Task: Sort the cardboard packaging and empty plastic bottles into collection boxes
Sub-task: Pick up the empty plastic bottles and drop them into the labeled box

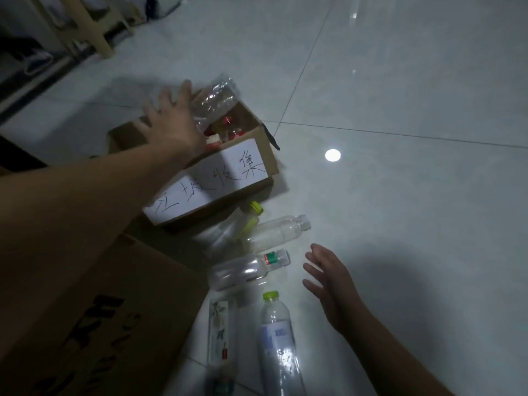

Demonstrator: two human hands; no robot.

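Several plastic bottles lie lower centre by the collection box; splayed left hand grips nothing, a clear bottle at the box's far rim; right hand slack, open floor right.

Dim room from above: glossy pale-grey tiled floor, crossed by thin dark grout lines, with a round white reflection of a lamp near the centre. Upper left, pale beige furniture legs standing on the tiles, beside a dark, blurred strip along the edge
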